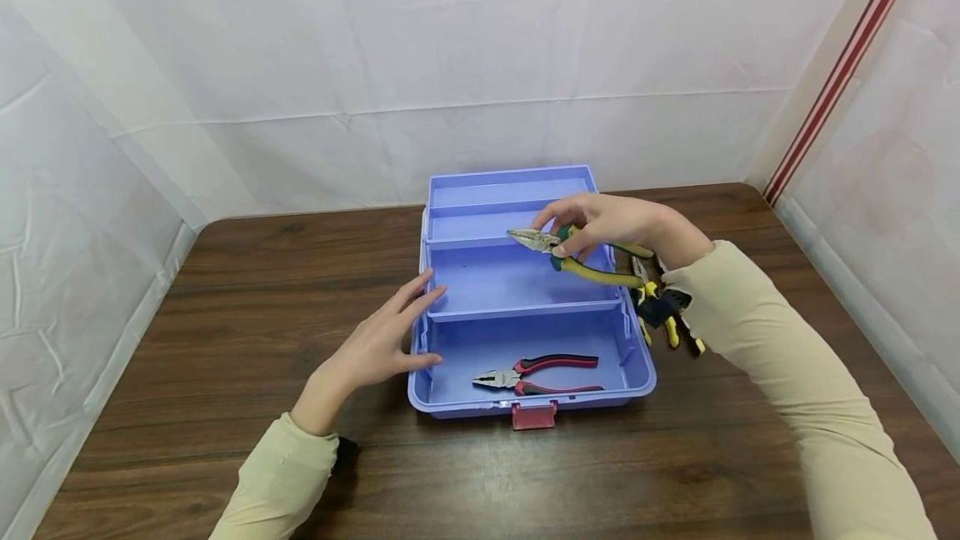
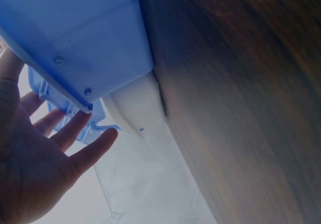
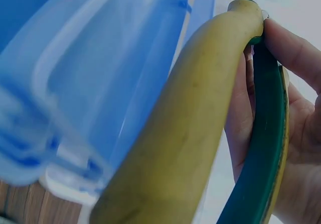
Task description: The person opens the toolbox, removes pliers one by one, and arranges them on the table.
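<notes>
Head view: right hand (image 1: 607, 227) pinches green-yellow pliers (image 1: 577, 261) over toolbox (image 1: 450, 394); left hand (image 1: 378, 344) spread

Toolbox (image 1: 525, 298): periwinkle blue plastic, with a pinkish-red latch (image 1: 534, 416) on its front wall. Pliers (image 1: 581, 261) above the toolbox: yellow and green handles, grey metal nose. Pliers (image 1: 540, 375) inside the toolbox: red and black handles. Tools (image 1: 663, 311) right of the toolbox: yellow and black. Table (image 1: 225, 290): dark brown woodgrain. Sleeves (image 1: 787, 357): pale beige. Backdrop (image 1: 375, 65): white; red-striped trim (image 1: 840, 73) at right.
</notes>
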